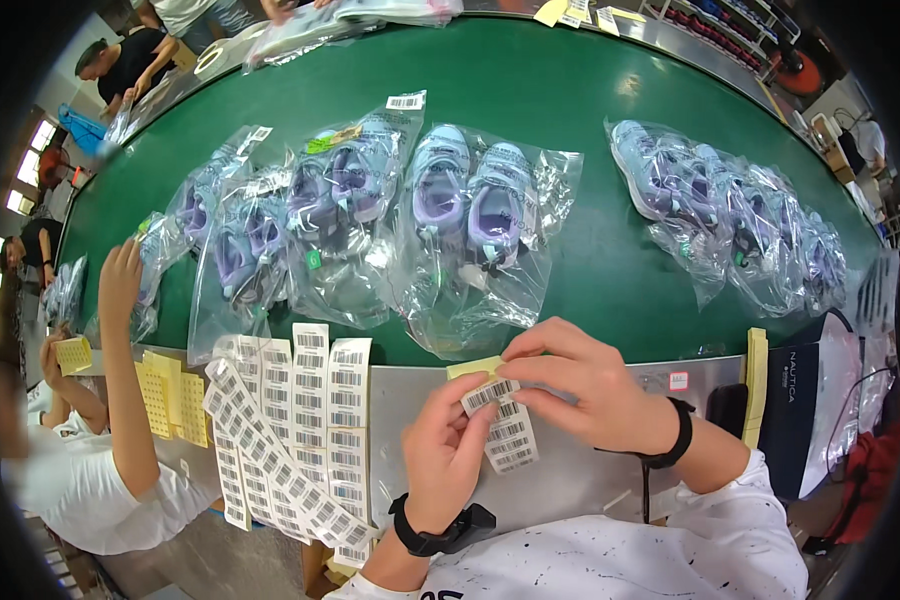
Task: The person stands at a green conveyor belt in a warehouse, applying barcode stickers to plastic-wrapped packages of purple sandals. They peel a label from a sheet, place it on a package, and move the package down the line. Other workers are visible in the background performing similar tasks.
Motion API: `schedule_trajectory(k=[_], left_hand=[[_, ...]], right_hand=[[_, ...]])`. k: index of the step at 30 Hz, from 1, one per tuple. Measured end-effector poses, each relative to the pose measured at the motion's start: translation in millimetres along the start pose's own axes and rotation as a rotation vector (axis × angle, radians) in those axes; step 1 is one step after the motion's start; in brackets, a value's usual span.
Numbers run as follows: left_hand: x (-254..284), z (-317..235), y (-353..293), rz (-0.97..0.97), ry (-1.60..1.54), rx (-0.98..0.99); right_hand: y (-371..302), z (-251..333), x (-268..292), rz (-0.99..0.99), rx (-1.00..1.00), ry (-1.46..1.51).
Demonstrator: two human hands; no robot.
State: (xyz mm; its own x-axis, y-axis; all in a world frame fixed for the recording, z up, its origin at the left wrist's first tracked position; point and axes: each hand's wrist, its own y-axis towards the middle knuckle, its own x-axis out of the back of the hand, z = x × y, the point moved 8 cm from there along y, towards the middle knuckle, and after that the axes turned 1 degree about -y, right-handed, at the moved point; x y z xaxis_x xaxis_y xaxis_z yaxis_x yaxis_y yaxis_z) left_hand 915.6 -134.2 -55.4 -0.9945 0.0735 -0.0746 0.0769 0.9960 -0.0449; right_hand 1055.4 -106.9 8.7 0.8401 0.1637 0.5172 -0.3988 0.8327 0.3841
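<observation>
The strip of barcode labels was in both hands over the near metal edge of the desk, with a bit of yellow paper at its far end. It looked very light, thin and soft, likely to bend or curl at a slight push and easy to crease or tear. Its face was probably smooth, its back perhaps tacky, so the best hold would seem to be by the side edges or a corner, with little pressure and the print left uncovered.

The left hand had its grip closed on the strip's left side, thumb on the face and fingers curled behind. The right hand had its grip nearly closed, thumb and finger pinching the far right corner; whether the yellow paper was caught in that pinch could not be told. The near end hung free.

At the left, more label sheets draped over the near edge. Just beyond the hands, 2 shoes lay in a clear bag on the desk.
</observation>
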Motion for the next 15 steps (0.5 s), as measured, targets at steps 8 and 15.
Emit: schedule_trajectory(k=[8, 15], left_hand=[[-4, 1, -12, 0.021, 0.141, 0.050], [-13, 4, -14, 0.022, 0.180, 0.041]], right_hand=[[-7, 6, -6, -0.025, 0.117, -0.112], [-19, 13, -4, -0.089, 0.244, -0.240]])
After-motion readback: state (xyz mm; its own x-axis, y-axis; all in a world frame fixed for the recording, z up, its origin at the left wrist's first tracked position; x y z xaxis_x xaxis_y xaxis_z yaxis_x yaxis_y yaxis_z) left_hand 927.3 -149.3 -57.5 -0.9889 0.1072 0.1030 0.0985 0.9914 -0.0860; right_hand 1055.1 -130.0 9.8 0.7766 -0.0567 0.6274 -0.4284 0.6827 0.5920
